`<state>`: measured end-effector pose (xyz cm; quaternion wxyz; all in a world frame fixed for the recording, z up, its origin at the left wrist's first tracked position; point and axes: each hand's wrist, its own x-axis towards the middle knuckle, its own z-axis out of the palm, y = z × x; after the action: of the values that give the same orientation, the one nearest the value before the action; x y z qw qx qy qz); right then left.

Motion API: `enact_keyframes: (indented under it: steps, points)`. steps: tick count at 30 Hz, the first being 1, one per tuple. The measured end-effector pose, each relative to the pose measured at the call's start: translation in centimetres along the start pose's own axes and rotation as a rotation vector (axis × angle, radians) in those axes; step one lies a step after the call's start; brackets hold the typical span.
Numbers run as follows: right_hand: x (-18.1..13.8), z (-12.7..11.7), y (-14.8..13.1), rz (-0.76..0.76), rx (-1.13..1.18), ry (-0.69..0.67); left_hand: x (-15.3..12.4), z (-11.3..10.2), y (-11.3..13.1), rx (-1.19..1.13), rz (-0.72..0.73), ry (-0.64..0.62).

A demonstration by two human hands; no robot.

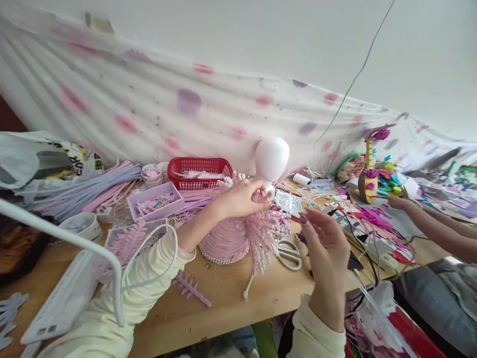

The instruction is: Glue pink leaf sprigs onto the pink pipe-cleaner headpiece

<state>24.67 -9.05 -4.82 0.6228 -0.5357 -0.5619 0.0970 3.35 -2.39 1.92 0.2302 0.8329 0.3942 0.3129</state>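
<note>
A pink doll figure (238,233) with a round white head (272,158) and a wide pink skirt edged with pearls stands on the wooden table (223,298). My left hand (242,198) is closed round the doll's neck and chest, just under the head. My right hand (324,243) is raised to the right of the doll, fingers pinched near a thin clear strand; what it holds is too small to name. Pale scissors (289,254) lie on the table between the doll and my right hand.
A red basket (199,171), a lilac tray of beads (155,201), pink and lilac pipe cleaners (93,191) and small cups sit at the back left. Cables and pink scraps (367,233) crowd the right. Another person's arm (428,223) reaches in from the right near colourful paper flowers (372,174).
</note>
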Motion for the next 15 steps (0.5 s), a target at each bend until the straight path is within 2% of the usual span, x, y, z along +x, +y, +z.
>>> enact_keyframes:
  steps: [2, 4, 6, 8, 9, 11, 15]
  points:
    - [0.3, 0.6, -2.7, -0.166, -0.106, -0.115, 0.2, -0.4, 0.0, 0.013, 0.038, -0.062]
    - [0.8, 2.3, -4.4, -0.270, -0.184, -0.237, 0.4, -0.8, -0.3, -0.048, 0.065, -0.154]
    - [1.2, 4.1, -5.0, -0.307, -0.257, -0.283, 0.4, -1.2, -1.1, -0.195, 0.046, -0.249]
    - [1.5, 5.2, -4.9, -0.307, -0.309, -0.276, 0.0, -1.4, -1.9, -0.392, -0.022, -0.282]
    - [1.5, 5.5, -4.7, -0.309, -0.328, -0.260, -0.5, -1.5, -2.4, -0.479, -0.064, -0.256]
    - [1.6, 5.6, -4.5, -0.343, -0.366, -0.212, -1.8, -1.5, -3.2, -0.569, -0.130, -0.128]
    - [1.6, 5.0, -4.3, -0.435, -0.465, -0.156, -4.9, 0.1, -5.0, -0.430, -0.219, 0.176]
